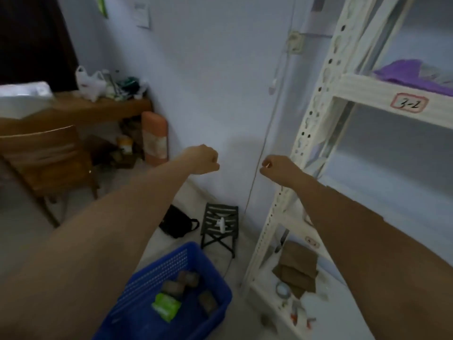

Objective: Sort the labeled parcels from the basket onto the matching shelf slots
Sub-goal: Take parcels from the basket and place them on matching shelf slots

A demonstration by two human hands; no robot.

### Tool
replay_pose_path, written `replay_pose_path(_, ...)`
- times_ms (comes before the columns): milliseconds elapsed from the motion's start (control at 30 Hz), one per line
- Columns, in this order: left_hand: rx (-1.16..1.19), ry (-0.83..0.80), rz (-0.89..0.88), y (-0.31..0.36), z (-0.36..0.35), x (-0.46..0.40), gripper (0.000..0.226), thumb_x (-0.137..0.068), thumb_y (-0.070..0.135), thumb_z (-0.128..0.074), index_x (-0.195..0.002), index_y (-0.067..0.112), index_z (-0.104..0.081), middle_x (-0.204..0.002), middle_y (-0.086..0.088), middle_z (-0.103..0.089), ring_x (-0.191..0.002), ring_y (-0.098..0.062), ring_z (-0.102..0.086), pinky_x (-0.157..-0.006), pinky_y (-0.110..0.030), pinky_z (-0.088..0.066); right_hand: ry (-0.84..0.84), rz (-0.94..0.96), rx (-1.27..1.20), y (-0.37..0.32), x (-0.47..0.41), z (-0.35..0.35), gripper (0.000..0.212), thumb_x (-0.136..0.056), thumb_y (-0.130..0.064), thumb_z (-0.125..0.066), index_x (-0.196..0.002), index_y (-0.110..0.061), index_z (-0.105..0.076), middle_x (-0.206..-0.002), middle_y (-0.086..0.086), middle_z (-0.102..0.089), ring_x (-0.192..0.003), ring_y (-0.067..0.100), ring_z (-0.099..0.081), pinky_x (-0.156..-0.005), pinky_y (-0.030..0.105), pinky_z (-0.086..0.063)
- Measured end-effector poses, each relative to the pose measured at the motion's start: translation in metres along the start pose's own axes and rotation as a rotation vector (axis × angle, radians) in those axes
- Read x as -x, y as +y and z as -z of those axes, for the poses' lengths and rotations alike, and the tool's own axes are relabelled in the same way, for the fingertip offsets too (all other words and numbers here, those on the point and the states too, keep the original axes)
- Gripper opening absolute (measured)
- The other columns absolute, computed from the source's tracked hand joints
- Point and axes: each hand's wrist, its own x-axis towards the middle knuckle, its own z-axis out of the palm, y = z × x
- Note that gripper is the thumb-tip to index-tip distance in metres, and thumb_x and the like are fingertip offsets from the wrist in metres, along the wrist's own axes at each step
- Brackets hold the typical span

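Note:
A blue plastic basket (149,273) sits on the floor at the bottom centre, holding a green parcel (166,306) and several brown parcels (188,280). A white metal shelf (318,99) stands at the right, with a slot label reading 3-2 (408,103) and a purple parcel (407,72) above it. Both my arms stretch forward at chest height, above the basket. My left hand (204,159) is curled into a fist, holding nothing. My right hand (278,169) is also closed, just left of the shelf post, with nothing seen in it.
A small black folding stool (220,225) and a black bag (177,222) stand on the floor beyond the basket. A wooden chair (46,163) and a cluttered wooden desk (98,106) are at the left. Brown flat packets (297,265) and small items lie on the lowest shelf.

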Motion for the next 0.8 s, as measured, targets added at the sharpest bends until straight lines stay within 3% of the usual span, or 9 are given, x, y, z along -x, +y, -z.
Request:
replay_pose_path(133,0.05,-0.17,0.183,-0.074,-0.067,0.04,0.036,-0.095,0.033,-0.047,-0.113,0.006,-0.062,-0.118,-0.014,-0.06,-0.103,-0.027,-0.055,-0.08,-0.029,-0.04,-0.205,0.026,0.038,-0.027,-0.02,-0.079,0.039,-0.095,-0.029,-0.049,-0.126,-0.006,-0.052,-0.129,0.014,-0.053,-0.116,0.028,-0.051,-0.095,0.033,-0.041)
replay_pose_path(300,0.146,-0.28,0.378,-0.155,-0.14,0.075,0.036,-0.096,0.034,-0.046,-0.113,0.007,-0.061,-0.116,-0.012,-0.06,-0.105,-0.027,-0.056,-0.084,-0.033,-0.043,-0.43,0.049,-0.003,-0.08,-0.046,-0.183,0.027,-0.096,-0.015,-0.044,-0.098,0.005,-0.061,-0.092,0.017,-0.063,-0.092,0.029,-0.059,-0.064,0.027,-0.046)
replay_pose_path(400,0.179,-0.325,0.429,-0.194,-0.182,0.083,0.036,-0.095,0.035,-0.046,-0.115,0.01,-0.061,-0.119,-0.009,-0.059,-0.108,-0.026,-0.056,-0.09,-0.035,-0.045,-0.52,0.11,0.074,-0.111,-0.064,-0.248,0.027,-0.097,-0.017,-0.042,-0.105,0.0,-0.061,-0.105,0.015,-0.064,-0.095,0.028,-0.059,-0.075,0.029,-0.043)
replay_pose_path(500,0.22,-0.399,0.468,-0.227,-0.223,0.085,0.037,-0.094,0.037,-0.046,-0.115,0.011,-0.061,-0.119,-0.008,-0.059,-0.106,-0.027,-0.056,-0.09,-0.036,-0.047,-0.589,0.141,0.144,-0.134,-0.078,-0.31,0.016,-0.095,-0.023,-0.041,-0.091,-0.013,-0.054,-0.098,0.012,-0.061,-0.086,0.023,-0.052,-0.082,0.037,-0.047)
replay_pose_path(633,0.297,-0.475,0.538,-0.265,-0.277,0.082,0.037,-0.095,0.037,-0.043,-0.114,0.011,-0.06,-0.116,-0.01,-0.059,-0.103,-0.028,-0.058,-0.088,-0.037,-0.048,-0.744,0.134,0.168,-0.144,-0.09,-0.387,0.024,-0.097,-0.017,-0.037,-0.074,-0.014,-0.042,-0.066,0.0,-0.04,-0.063,0.016,-0.04,-0.06,0.028,-0.037)
replay_pose_path(800,0.433,-0.522,0.598,-0.299,-0.349,0.075,0.032,-0.095,0.033,-0.042,-0.109,0.009,-0.058,-0.11,-0.01,-0.059,-0.093,-0.027,-0.055,-0.08,-0.035,-0.044,-0.84,0.077,0.057,-0.131,-0.109,-0.471,0.04,-0.098,-0.021,-0.039,-0.058,-0.017,-0.031,-0.056,-0.001,-0.03,-0.051,0.012,-0.027,-0.052,0.025,-0.026)
